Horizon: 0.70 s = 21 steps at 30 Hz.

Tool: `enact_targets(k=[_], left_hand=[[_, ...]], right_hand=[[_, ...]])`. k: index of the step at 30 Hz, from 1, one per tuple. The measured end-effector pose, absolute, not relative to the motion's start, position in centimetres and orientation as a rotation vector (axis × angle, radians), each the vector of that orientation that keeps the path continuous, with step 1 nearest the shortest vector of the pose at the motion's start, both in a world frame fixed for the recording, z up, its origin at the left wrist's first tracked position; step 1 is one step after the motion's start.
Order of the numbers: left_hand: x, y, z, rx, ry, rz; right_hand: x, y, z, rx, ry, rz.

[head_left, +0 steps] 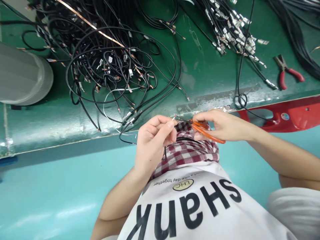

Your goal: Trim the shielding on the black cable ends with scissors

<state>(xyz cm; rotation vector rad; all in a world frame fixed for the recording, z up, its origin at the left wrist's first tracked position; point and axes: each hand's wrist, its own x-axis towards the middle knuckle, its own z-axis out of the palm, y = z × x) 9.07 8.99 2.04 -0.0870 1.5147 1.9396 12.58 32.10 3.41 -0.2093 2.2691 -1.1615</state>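
My left hand (pixel 152 140) is closed in a pinch on the stripped end of a thin black cable (pixel 165 151), whose bare coloured wires (pixel 174 117) stick out above my fingertips. My right hand (pixel 222 125) is closed on orange-handled scissors (pixel 207 131), with the blades pointing left at the wire end. Both hands hover over my lap, just in front of the green table's edge (pixel 75 133). The cable drops from my left hand across my checked cloth.
A big tangle of black cables (pixel 107 63) lies on the green table, with a bundle of metal-tipped cables (pixel 232 30) at the back right. Red-handled pliers (pixel 286 71) rest at the right. A grey cylinder (pixel 22 76) sits at the left. A red bracket (pixel 287 115) hangs off the table edge.
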Motion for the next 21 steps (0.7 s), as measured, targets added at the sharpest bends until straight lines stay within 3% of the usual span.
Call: enact_targets(k=[10,21], left_hand=[[9.4,9.4,2.0,-0.072,1.461,1.95],[9.2,9.7,1.8,-0.108,1.433,1.938]], right_hand=[[11.3,31.0,3.4,-0.285,2.066,-1.445],[11.4,30.7,4.3,-0.338,2.459,-1.056]])
